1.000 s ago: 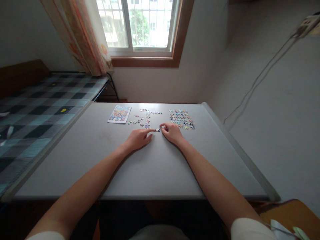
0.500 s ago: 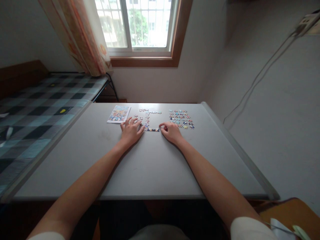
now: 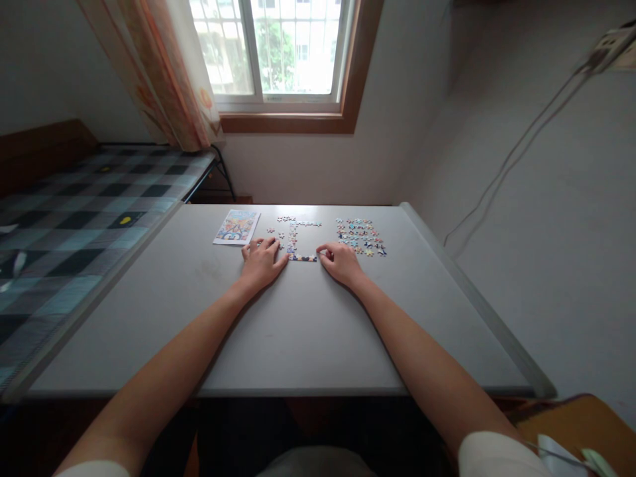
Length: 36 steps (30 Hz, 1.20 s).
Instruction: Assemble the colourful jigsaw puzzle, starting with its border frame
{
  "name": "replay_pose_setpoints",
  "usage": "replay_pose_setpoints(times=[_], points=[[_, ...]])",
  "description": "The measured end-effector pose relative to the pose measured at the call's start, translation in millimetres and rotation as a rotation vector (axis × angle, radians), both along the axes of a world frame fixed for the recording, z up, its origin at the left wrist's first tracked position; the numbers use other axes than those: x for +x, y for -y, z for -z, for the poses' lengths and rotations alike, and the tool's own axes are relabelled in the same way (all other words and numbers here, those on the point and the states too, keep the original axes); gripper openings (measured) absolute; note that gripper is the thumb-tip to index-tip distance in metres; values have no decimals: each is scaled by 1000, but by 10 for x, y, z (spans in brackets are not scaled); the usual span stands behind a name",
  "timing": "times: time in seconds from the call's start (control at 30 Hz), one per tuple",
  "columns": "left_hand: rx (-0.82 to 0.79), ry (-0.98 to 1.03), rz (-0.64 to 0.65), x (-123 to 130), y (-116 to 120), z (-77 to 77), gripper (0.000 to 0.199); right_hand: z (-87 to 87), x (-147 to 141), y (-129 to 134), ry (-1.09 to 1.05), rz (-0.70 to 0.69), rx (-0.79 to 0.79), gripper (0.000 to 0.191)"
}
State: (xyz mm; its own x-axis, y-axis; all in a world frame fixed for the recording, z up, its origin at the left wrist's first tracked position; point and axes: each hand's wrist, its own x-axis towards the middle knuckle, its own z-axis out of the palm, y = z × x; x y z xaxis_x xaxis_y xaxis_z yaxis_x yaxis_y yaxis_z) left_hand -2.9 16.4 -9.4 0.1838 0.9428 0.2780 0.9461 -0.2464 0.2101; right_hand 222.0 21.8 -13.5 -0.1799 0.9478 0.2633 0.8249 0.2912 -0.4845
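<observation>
Puzzle border (image 3: pixel 292 240), one, partly joined: on the table (image 3: pixel 308 331), far half, open to the right. Our right hand (image 3: pixel 342 262): curled at its near row's right end; we cannot tell if it pinches anything. Our left hand (image 3: pixel 261 260): fingers spread, beside loose pieces (image 3: pixel 281 236). Picture sheet (image 3: pixel 236 226): far left. Piece rows (image 3: pixel 361 233): right.

The left hand (image 3: pixel 262 261) hides part of the loose puzzle pieces (image 3: pixel 281 236); whether it grips one cannot be told. Any contact between the right hand (image 3: pixel 340 261) and the joined border (image 3: pixel 304 259) is too small to make out. Picture edges cut off the bed (image 3: pixel 94 205) at left, the far window (image 3: pixel 293 53) and the right socket (image 3: pixel 610 50).
</observation>
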Motion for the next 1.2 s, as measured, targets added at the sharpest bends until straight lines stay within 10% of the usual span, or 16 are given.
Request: replay_pose_setpoints(times=[1.2], points=[[71,131,-314,-150,-119,-32,20,-29,0,21,-10,3,-5,22]])
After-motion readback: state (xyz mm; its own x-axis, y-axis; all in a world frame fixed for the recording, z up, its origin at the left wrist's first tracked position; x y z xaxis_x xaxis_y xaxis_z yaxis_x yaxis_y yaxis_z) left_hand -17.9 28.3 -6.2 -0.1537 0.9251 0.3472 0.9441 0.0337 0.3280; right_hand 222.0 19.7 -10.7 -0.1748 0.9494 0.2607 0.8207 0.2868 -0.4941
